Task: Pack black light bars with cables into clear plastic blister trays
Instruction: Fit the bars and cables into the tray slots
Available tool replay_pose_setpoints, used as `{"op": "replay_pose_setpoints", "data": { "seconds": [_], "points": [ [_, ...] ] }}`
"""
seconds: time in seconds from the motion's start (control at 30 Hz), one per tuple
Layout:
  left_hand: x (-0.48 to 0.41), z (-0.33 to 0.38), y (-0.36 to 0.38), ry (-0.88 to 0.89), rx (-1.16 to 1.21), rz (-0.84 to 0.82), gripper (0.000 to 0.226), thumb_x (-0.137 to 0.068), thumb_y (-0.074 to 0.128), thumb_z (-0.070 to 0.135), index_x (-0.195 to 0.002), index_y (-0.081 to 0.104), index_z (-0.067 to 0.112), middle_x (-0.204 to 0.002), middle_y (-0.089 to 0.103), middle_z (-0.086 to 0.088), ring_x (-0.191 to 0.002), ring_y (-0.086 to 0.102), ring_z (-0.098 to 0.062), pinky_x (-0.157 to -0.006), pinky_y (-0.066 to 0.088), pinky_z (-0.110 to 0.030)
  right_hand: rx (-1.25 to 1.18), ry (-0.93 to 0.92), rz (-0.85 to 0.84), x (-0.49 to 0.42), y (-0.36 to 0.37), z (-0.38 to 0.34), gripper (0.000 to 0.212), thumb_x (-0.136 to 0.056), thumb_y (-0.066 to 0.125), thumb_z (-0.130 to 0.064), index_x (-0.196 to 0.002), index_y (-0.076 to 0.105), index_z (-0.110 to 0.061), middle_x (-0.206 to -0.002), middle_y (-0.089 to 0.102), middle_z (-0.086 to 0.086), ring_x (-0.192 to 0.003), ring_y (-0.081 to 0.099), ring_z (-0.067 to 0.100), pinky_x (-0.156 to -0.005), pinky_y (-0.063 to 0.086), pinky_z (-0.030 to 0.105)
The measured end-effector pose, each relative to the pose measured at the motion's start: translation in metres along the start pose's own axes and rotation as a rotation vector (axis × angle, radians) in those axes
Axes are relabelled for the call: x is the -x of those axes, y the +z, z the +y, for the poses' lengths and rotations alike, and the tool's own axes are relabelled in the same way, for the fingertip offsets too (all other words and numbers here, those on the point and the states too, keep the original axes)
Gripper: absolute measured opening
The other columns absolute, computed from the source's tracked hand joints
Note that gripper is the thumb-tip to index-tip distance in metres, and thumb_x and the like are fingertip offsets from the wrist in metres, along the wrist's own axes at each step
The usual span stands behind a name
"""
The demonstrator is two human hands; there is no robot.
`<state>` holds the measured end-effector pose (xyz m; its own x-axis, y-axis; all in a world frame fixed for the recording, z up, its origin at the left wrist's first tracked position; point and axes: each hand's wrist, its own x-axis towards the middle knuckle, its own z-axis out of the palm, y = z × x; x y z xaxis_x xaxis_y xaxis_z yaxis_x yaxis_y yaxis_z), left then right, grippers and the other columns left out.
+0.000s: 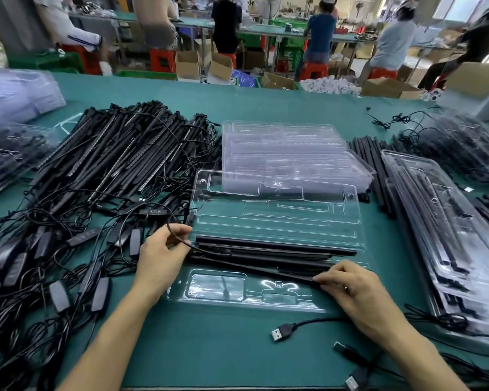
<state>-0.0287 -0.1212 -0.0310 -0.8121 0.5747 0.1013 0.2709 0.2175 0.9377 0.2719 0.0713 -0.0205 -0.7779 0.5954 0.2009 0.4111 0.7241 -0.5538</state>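
An open clear blister tray (277, 218) lies in front of me on the green table. Several black light bars (266, 253) lie across its middle grooves. My left hand (164, 255) pinches a thin black cable (178, 238) at the bars' left ends. My right hand (353, 289) grips the right end of the nearest bar, which lies slanted over the tray. A USB plug (281, 333) on its cable lies on the table below the tray.
A heap of light bars with cables and controllers (102, 176) fills the left. A stack of empty trays (288, 150) sits behind. Packed trays (449, 238) pile up on the right. People sit at benches in the background.
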Motion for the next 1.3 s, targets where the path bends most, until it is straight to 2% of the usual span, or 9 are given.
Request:
{"op": "replay_pose_setpoints", "data": {
  "seconds": [0.2, 0.3, 0.5, 0.63, 0.73, 0.8, 0.93, 1.13, 1.3],
  "points": [
    [0.008, -0.001, 0.005, 0.288, -0.336, -0.195, 0.032, -0.077, 0.083, 0.023, -0.106, 0.074, 0.031, -0.11, 0.065, 0.011, -0.112, 0.052, -0.012, -0.102, 0.037, -0.031, 0.08, -0.01, 0.024, 0.004, 0.0, -0.009, 0.017, -0.089, 0.066, -0.029, -0.102, 0.076, -0.034, -0.089, 0.058, -0.022, -0.08, 0.059, 0.002, -0.067, 0.051, 0.024],
    [0.007, -0.001, 0.007, 0.281, -0.346, -0.218, 0.032, -0.076, 0.084, 0.027, -0.104, 0.072, 0.036, -0.107, 0.062, 0.016, -0.112, 0.049, -0.015, -0.102, 0.036, -0.033, 0.097, 0.022, 0.037, 0.006, -0.003, -0.007, 0.016, -0.087, 0.071, -0.028, -0.101, 0.074, -0.037, -0.09, 0.057, -0.021, -0.086, 0.056, 0.001, -0.072, 0.044, 0.017],
    [0.006, -0.004, 0.008, 0.272, -0.339, -0.222, 0.032, -0.075, 0.083, 0.033, -0.099, 0.067, 0.046, -0.105, 0.059, 0.023, -0.111, 0.047, -0.012, -0.101, 0.035, -0.031, 0.076, 0.107, 0.023, 0.01, -0.012, 0.001, 0.016, -0.086, 0.073, -0.022, -0.095, 0.076, -0.035, -0.088, 0.063, -0.021, -0.089, 0.06, 0.001, -0.079, 0.051, 0.029],
    [0.0, 0.001, 0.01, 0.266, -0.285, -0.223, 0.025, -0.071, 0.087, 0.029, -0.09, 0.073, 0.037, -0.097, 0.063, 0.01, -0.1, 0.058, -0.015, -0.091, 0.045, -0.031, 0.099, 0.1, -0.016, 0.008, -0.013, 0.001, 0.017, -0.088, 0.071, -0.024, -0.099, 0.075, -0.036, -0.085, 0.062, -0.02, -0.086, 0.059, 0.001, -0.078, 0.049, 0.026],
    [-0.006, 0.004, 0.01, 0.253, -0.322, -0.245, 0.025, -0.068, 0.09, 0.025, -0.089, 0.077, 0.028, -0.095, 0.064, 0.007, -0.095, 0.061, -0.02, -0.089, 0.05, -0.043, 0.054, 0.089, 0.119, 0.006, -0.017, 0.005, 0.022, -0.088, 0.07, -0.015, -0.103, 0.074, -0.03, -0.086, 0.057, -0.016, -0.087, 0.054, 0.002, -0.076, 0.043, 0.019],
    [-0.008, 0.004, 0.01, 0.261, -0.346, -0.256, 0.025, -0.07, 0.089, 0.028, -0.092, 0.077, 0.031, -0.095, 0.063, 0.009, -0.096, 0.059, -0.022, -0.091, 0.049, -0.044, 0.15, 0.11, 0.152, 0.001, -0.023, 0.009, 0.027, -0.088, 0.068, -0.01, -0.109, 0.072, -0.027, -0.094, 0.058, -0.013, -0.095, 0.052, 0.01, -0.083, 0.041, 0.023],
    [-0.004, 0.001, 0.01, 0.334, -0.409, -0.271, 0.028, -0.078, 0.081, 0.033, -0.104, 0.075, 0.04, -0.098, 0.058, 0.009, -0.098, 0.054, -0.022, -0.091, 0.046, -0.037, 0.315, 0.158, -0.032, -0.009, -0.028, 0.011, 0.033, -0.094, 0.059, -0.013, -0.118, 0.067, -0.033, -0.113, 0.062, -0.012, -0.111, 0.054, 0.017, -0.096, 0.043, 0.034],
    [0.0, -0.006, 0.012, 0.35, -0.419, -0.213, 0.028, -0.081, 0.078, 0.031, -0.108, 0.074, 0.036, -0.104, 0.055, 0.013, -0.1, 0.047, -0.019, -0.09, 0.032, -0.026, 0.353, 0.173, -0.049, -0.019, -0.037, 0.014, 0.025, -0.096, 0.059, -0.02, -0.113, 0.071, -0.034, -0.109, 0.067, -0.013, -0.108, 0.056, 0.015, -0.087, 0.049, 0.036],
    [0.004, -0.004, 0.014, 0.429, -0.495, -0.187, 0.024, -0.082, 0.078, 0.032, -0.106, 0.077, 0.029, -0.1, 0.059, 0.014, -0.095, 0.05, -0.019, -0.088, 0.046, -0.044, 0.317, 0.184, -0.044, -0.024, -0.037, 0.021, 0.018, -0.093, 0.063, -0.018, -0.104, 0.076, -0.026, -0.104, 0.068, -0.01, -0.105, 0.059, 0.018, -0.089, 0.048, 0.037]
  ]
}}
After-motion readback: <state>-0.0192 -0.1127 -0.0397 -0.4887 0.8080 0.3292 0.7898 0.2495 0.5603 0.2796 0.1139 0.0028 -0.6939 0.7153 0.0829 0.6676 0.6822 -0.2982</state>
